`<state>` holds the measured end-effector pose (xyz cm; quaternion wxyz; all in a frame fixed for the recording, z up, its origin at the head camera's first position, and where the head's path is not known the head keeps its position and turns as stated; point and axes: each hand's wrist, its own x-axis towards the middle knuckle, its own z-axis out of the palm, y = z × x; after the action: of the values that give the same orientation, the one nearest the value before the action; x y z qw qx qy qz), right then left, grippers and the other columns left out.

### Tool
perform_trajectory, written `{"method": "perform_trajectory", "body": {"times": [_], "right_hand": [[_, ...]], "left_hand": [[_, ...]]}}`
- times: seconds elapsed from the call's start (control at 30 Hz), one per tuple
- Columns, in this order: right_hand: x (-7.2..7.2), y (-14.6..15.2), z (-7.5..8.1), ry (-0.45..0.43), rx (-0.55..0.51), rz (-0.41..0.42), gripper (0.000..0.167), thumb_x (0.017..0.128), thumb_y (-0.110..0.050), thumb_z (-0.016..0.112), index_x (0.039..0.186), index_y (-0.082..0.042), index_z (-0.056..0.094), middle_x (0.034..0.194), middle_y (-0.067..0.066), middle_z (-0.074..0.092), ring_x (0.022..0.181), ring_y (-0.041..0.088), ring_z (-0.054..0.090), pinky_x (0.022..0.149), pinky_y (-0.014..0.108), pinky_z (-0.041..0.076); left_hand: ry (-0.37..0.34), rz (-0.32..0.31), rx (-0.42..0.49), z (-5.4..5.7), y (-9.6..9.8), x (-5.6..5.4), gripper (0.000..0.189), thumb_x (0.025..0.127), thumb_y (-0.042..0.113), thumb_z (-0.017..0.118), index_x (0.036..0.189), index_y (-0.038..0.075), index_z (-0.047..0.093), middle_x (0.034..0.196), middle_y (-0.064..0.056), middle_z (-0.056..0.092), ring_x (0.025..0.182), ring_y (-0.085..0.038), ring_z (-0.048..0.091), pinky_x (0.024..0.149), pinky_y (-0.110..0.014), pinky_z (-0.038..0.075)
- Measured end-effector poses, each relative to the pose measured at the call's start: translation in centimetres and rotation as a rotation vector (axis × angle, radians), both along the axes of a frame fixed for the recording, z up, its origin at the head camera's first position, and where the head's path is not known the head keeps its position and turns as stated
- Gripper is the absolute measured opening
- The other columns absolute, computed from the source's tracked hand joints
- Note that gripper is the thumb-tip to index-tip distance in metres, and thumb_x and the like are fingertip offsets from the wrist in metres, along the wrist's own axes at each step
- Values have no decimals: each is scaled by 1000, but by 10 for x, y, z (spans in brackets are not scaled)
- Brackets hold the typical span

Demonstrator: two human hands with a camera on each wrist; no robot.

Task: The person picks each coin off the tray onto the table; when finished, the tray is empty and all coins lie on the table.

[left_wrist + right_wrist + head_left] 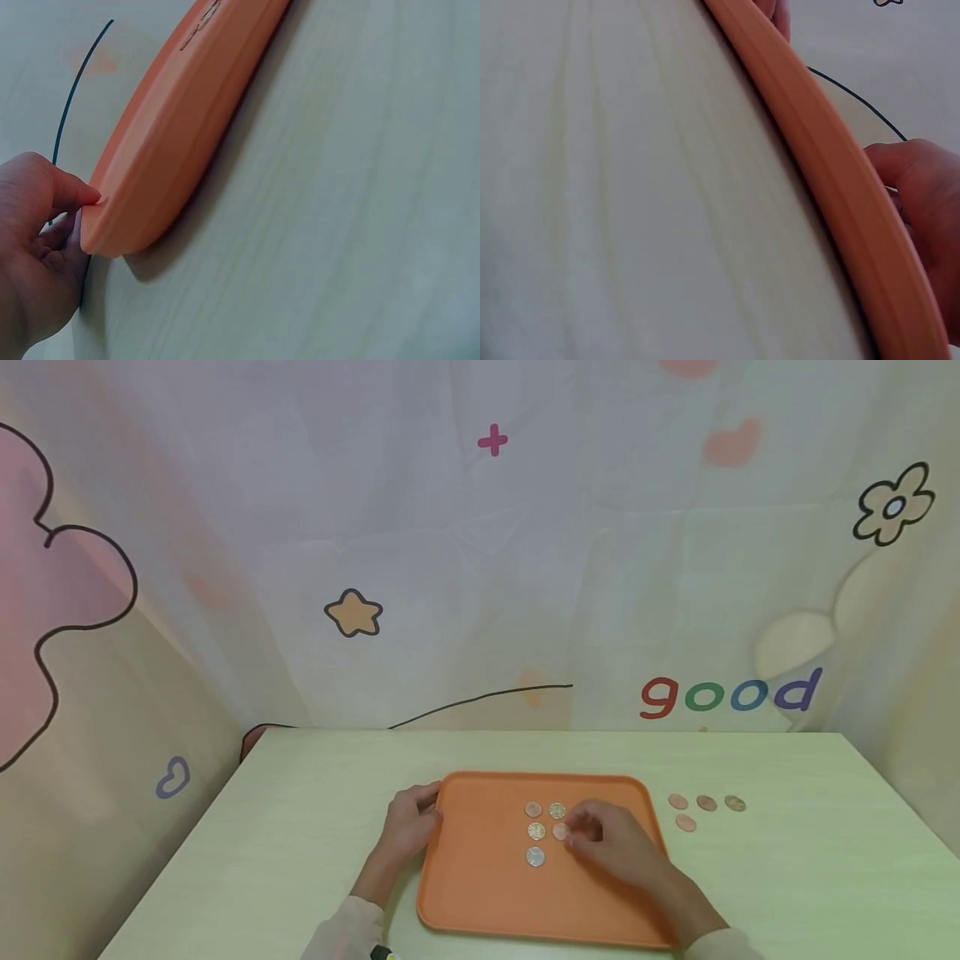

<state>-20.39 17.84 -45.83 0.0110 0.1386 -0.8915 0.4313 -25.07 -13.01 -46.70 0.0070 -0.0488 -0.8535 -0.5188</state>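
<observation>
My left hand (411,822) grips the left rim of an orange tray (480,893), its thumb on the rim in the left wrist view. Over the tray's right half, my right hand (618,843) pinches a coppery coin (561,832) between thumb and index fingertips. Beside it lie another coppery coin (533,810), two yellowish coins, one at the back (557,811) and one in the middle row (536,832), and a silvery coin (535,857) nearer the front. In the right wrist view the tray wall partly hides the right hand (930,210).
Right of the tray, on the pale table (787,877), lie several more coins, among them a coppery one (686,822) in front and a yellowish one (735,803) farthest right. A printed curtain (420,527) hangs behind the table's back edge.
</observation>
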Motion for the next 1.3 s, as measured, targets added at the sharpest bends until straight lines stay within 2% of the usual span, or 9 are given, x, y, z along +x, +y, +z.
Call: {"method": "perform_trajectory", "body": {"times": [0.2,0.4,0.53,0.73,0.9,1.3], "right_hand": [[0,-1,-3,-14,-14,-32,25,84,-18,79,105,-8,71,87,0,66,73,6,49,64,19,44],[-1,-3,-2,-15,28,-51,25,84,-19,79,106,-9,72,92,0,69,73,7,49,65,19,44],[-2,-7,-1,-31,67,-80,22,85,-18,78,104,-11,73,100,-1,71,81,10,53,70,20,47],[-1,-11,1,-31,119,-100,14,87,-17,77,101,-14,74,100,-3,71,90,11,58,82,28,52],[-2,-12,2,-31,141,-92,11,89,-17,76,100,-16,74,100,-4,70,93,11,60,87,33,54],[-2,-12,3,-39,153,-46,7,91,-14,74,97,-15,71,98,-3,67,90,11,59,83,31,54]], "left_hand": [[-8,11,6,0,1,0,51,88,-5,54,138,-7,58,134,-26,63,129,-39,61,107,-46,53],[-10,7,10,1,1,1,51,88,-5,54,139,-7,57,135,-27,63,130,-40,60,107,-47,53],[-13,14,3,0,1,0,51,88,-4,54,139,-6,58,134,-26,64,129,-39,61,108,-47,53],[1,-3,13,-1,1,1,51,88,-5,53,138,-9,57,133,-28,63,128,-40,61,106,-47,54],[-9,-3,18,0,1,1,51,88,-5,54,139,-9,56,135,-28,63,129,-40,61,107,-47,54],[-8,2,19,1,1,2,51,86,-7,55,138,-9,58,133,-28,63,129,-40,61,106,-46,54]]}}
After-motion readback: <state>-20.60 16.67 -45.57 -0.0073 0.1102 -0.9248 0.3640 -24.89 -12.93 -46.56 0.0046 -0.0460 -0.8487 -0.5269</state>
